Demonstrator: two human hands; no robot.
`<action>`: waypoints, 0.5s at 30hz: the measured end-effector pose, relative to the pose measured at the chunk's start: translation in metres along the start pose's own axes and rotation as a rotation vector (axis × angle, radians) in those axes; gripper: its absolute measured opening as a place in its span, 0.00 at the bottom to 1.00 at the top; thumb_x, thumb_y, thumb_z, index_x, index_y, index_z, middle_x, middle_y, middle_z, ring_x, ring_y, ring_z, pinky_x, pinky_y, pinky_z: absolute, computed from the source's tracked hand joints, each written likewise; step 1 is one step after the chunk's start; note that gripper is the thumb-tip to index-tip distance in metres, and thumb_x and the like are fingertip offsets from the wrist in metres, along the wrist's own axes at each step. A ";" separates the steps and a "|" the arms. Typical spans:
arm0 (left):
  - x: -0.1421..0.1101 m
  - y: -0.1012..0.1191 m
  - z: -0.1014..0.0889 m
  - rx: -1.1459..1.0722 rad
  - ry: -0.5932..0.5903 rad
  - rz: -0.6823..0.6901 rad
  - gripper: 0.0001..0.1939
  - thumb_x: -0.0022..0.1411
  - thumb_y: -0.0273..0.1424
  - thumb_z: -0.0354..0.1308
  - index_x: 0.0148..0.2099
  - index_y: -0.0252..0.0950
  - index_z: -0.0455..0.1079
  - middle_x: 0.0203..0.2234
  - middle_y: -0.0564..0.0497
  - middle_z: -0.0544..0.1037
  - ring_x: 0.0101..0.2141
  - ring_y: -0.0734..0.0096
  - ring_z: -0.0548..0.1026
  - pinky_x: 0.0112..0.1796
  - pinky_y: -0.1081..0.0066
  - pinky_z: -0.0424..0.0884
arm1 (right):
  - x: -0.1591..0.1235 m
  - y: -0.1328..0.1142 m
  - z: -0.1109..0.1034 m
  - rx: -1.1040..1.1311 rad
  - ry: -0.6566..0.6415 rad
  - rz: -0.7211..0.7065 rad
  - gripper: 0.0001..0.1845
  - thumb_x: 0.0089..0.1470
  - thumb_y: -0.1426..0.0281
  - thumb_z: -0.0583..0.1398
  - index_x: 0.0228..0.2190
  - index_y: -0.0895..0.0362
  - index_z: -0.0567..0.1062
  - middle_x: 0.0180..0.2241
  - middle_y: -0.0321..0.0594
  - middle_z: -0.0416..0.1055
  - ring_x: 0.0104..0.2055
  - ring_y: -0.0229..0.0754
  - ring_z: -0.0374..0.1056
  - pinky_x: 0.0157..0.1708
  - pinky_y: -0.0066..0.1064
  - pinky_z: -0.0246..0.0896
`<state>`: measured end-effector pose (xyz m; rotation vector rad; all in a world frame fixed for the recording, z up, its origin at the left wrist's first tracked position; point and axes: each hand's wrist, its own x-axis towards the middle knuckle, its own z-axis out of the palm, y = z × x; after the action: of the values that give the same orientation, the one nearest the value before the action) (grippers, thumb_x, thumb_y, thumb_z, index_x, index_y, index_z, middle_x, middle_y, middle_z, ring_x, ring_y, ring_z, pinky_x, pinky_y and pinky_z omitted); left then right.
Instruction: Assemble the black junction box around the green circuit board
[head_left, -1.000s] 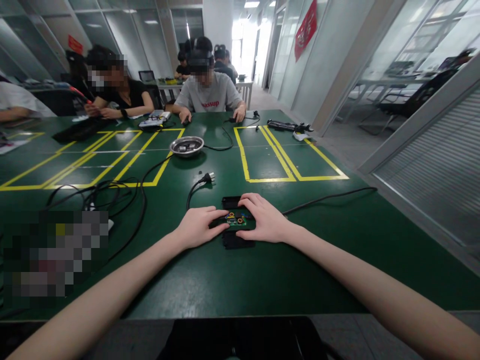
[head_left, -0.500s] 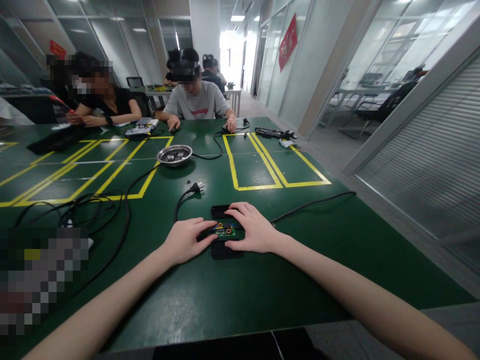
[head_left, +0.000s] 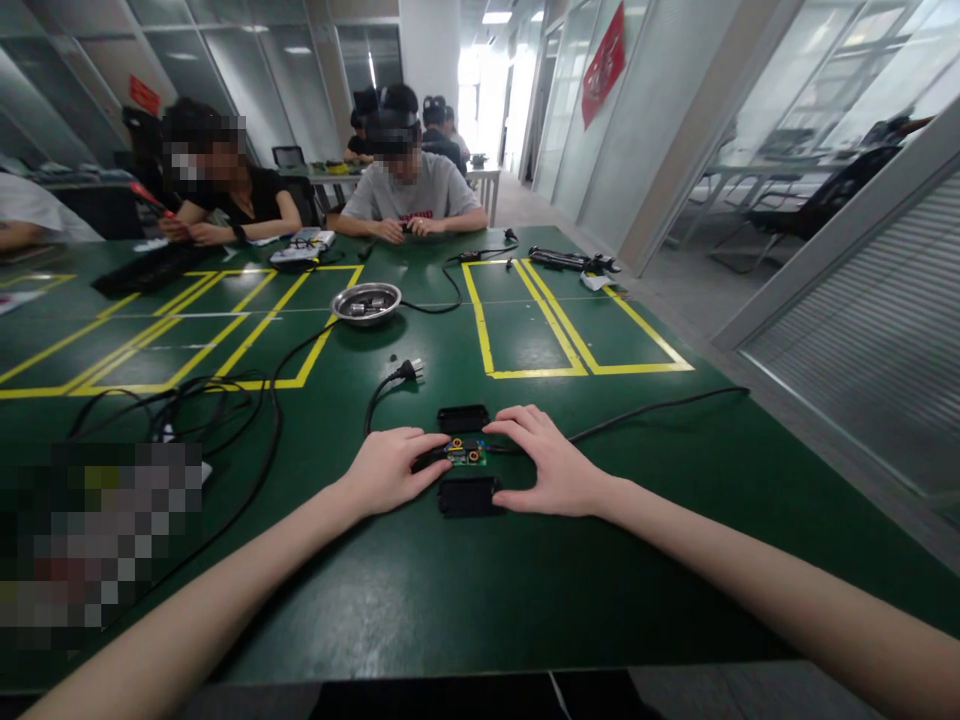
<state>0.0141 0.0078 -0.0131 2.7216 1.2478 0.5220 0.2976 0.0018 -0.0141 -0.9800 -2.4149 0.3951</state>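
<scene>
A small green circuit board point(head_left: 468, 454) with copper-wound coils lies on the table between my hands, with black cable at its two ends. My left hand point(head_left: 391, 468) has thumb and forefinger closed around the board's left end, where the cable meets it. My right hand point(head_left: 551, 462) is open, thumb and fingers spread wide over the right-hand cable. Its fingertips are near the upper black casing half point(head_left: 462, 418), and its thumb touches the right edge of the lower black casing half point(head_left: 468, 496). A black power plug point(head_left: 409, 370) lies just beyond my left hand.
A steel bowl point(head_left: 366, 304) with metal parts stands farther back on the green table point(head_left: 360, 620). Coiled black cables point(head_left: 202, 405) and a blurred-out object point(head_left: 97, 540) are at left. A folded black tripod point(head_left: 570, 261) lies far right. Co-workers sit across the table.
My right hand has moved right, away from the circuit board, and uncovered more of both casing halves. The co-worker opposite has brought both hands together. The view has shifted slightly.
</scene>
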 end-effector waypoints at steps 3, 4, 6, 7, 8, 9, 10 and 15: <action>-0.001 0.000 0.001 0.001 -0.003 0.004 0.17 0.72 0.41 0.58 0.56 0.40 0.79 0.33 0.50 0.82 0.32 0.69 0.80 0.33 0.74 0.71 | -0.003 -0.005 -0.001 -0.024 -0.036 -0.024 0.42 0.46 0.55 0.72 0.58 0.56 0.67 0.57 0.54 0.66 0.57 0.60 0.63 0.56 0.54 0.61; -0.001 0.000 0.002 0.003 -0.008 0.007 0.17 0.72 0.41 0.58 0.56 0.40 0.79 0.34 0.49 0.82 0.32 0.68 0.80 0.33 0.73 0.72 | -0.003 -0.007 0.000 -0.034 -0.032 -0.032 0.42 0.46 0.56 0.72 0.59 0.56 0.67 0.58 0.55 0.66 0.58 0.60 0.63 0.57 0.54 0.61; -0.001 0.000 0.002 0.010 -0.015 0.011 0.17 0.72 0.41 0.59 0.56 0.40 0.79 0.34 0.49 0.83 0.33 0.68 0.81 0.33 0.73 0.72 | -0.002 -0.010 0.002 -0.054 -0.018 -0.073 0.39 0.48 0.56 0.71 0.58 0.56 0.68 0.57 0.55 0.66 0.58 0.60 0.63 0.56 0.53 0.60; -0.001 0.000 0.003 0.013 -0.016 0.010 0.17 0.72 0.42 0.58 0.56 0.40 0.79 0.34 0.49 0.83 0.33 0.67 0.81 0.33 0.73 0.72 | -0.002 -0.012 0.003 -0.061 -0.014 -0.114 0.38 0.49 0.56 0.70 0.57 0.56 0.69 0.57 0.55 0.67 0.58 0.60 0.63 0.56 0.52 0.60; -0.001 0.000 0.003 0.017 -0.018 0.006 0.18 0.72 0.42 0.58 0.56 0.40 0.78 0.34 0.49 0.83 0.33 0.67 0.81 0.34 0.73 0.72 | -0.002 -0.013 0.004 -0.063 -0.014 -0.167 0.36 0.49 0.55 0.70 0.55 0.57 0.70 0.56 0.55 0.68 0.57 0.59 0.64 0.56 0.51 0.59; -0.001 0.001 0.003 0.021 -0.017 0.002 0.18 0.73 0.42 0.58 0.57 0.40 0.78 0.34 0.49 0.83 0.34 0.67 0.81 0.34 0.73 0.72 | -0.002 -0.014 0.004 -0.063 -0.017 -0.224 0.33 0.51 0.55 0.70 0.53 0.58 0.72 0.55 0.55 0.69 0.56 0.58 0.64 0.56 0.50 0.60; -0.001 0.001 0.003 0.029 -0.019 -0.002 0.18 0.73 0.42 0.57 0.57 0.40 0.78 0.33 0.49 0.82 0.33 0.67 0.81 0.34 0.73 0.72 | -0.003 -0.015 0.005 -0.063 -0.022 -0.274 0.29 0.52 0.55 0.69 0.50 0.58 0.73 0.53 0.54 0.70 0.55 0.56 0.65 0.55 0.49 0.60; -0.002 0.003 0.001 0.061 -0.031 -0.015 0.18 0.73 0.43 0.58 0.57 0.40 0.78 0.35 0.48 0.83 0.34 0.66 0.81 0.34 0.73 0.72 | -0.004 -0.016 0.005 -0.082 -0.064 -0.331 0.12 0.58 0.64 0.66 0.43 0.56 0.77 0.50 0.50 0.73 0.52 0.51 0.67 0.51 0.44 0.62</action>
<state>0.0155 0.0045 -0.0137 2.7568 1.2959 0.4452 0.2884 -0.0124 -0.0125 -0.5899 -2.6091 0.2120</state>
